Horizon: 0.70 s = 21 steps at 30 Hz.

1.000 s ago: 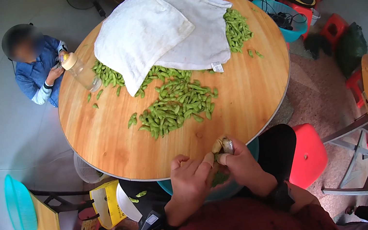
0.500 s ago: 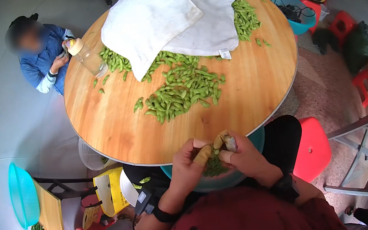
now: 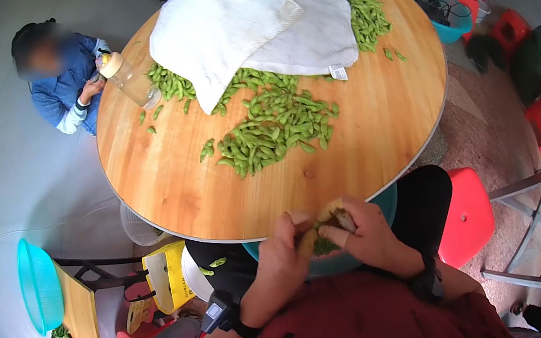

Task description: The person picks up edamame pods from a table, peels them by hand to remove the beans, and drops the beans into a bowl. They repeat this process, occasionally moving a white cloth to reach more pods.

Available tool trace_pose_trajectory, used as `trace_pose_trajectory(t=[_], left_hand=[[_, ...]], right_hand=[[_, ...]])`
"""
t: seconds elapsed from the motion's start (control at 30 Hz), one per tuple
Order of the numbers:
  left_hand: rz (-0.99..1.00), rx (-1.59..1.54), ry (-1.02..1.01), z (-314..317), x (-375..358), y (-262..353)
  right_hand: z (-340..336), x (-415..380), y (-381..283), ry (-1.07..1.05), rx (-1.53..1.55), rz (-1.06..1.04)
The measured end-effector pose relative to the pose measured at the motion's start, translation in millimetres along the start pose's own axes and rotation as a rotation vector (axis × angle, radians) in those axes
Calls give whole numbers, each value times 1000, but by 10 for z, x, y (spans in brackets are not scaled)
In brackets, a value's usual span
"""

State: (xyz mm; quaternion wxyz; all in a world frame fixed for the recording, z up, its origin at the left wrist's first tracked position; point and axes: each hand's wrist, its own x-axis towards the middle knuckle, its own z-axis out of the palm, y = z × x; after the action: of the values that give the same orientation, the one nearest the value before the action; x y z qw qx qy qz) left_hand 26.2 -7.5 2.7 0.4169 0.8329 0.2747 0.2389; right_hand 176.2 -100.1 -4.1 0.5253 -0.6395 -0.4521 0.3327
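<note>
My left hand (image 3: 285, 250) and my right hand (image 3: 362, 231) meet above a teal basin (image 3: 388, 204) at the near table edge, their fingers closed in pinches. Coverings show on some fingertips. A bit of green is visible between the hands, but what each one grips is too small and blurred to make out. Under them, green matter (image 3: 324, 245) lies in the basin. Beyond, a loose pile of green pods (image 3: 271, 132) rests on the round wooden table (image 3: 234, 208). White cloths (image 3: 222, 18) cover part of a larger heap of pods.
A clear bottle (image 3: 134, 84) stands at the table's left side, near a person in blue (image 3: 65, 89). A red stool (image 3: 463, 216) is at my right; a yellow bag (image 3: 167, 278) and a white bowl (image 3: 195, 276) are at my left. Other people sit farther off.
The view has shifted slightly, so the table and pods appear a little farther right. My hands remain close together over the basin, with their fingers in slightly different positions.
</note>
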Motion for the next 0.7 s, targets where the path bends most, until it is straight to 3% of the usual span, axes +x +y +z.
trace_pose_trajectory(t=[0.07,0.23,0.33,0.4,0.43,0.53,0.63,0.7], left_hand=[[83,61,-11,-59,-9,65],[-99,-27,-184,-189,-164,53],[-161,47,-168,-587,-281,-6],[-113,338,-188,-1065,-315,-123],[-113,340,-186,-1082,-280,-148],[-38,529,17,-1033,55,-270],[163,416,172,-683,685,-522],[198,398,146,-498,1001,-730]], right_hand=[[9,5,0,-48,0,25],[88,30,124,-197,84,84],[74,83,161,-366,10,4],[63,82,232,-475,-95,-195],[63,66,291,-476,-95,-198],[67,41,380,-540,-250,-322],[38,21,277,-488,-271,-281],[-22,46,93,-609,-230,94]])
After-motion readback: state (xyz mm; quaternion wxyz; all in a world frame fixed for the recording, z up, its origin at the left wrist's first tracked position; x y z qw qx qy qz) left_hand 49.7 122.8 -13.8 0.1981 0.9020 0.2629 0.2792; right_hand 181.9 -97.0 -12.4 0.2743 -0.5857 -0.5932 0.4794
